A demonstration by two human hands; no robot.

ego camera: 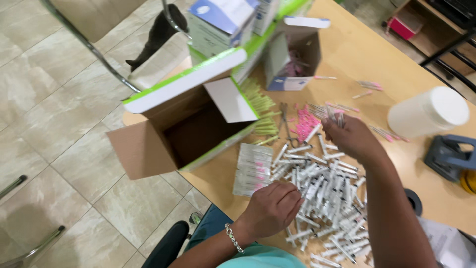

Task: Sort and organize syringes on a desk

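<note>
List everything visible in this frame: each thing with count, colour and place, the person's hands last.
syringes: large pile, clear and white, table centre
sealed packets: small stack, clear, left of the pile
pink caps: scattered heap, behind the pile
green sticks: bundle, beside the open box
scissors: one, metal
open cardboard box: one, brown, green-edged, table corner
small cartons: several, white and blue, far end
jar: one, white, right
left hand: fist on the pile, bracelet
right hand: holds several syringes
</note>
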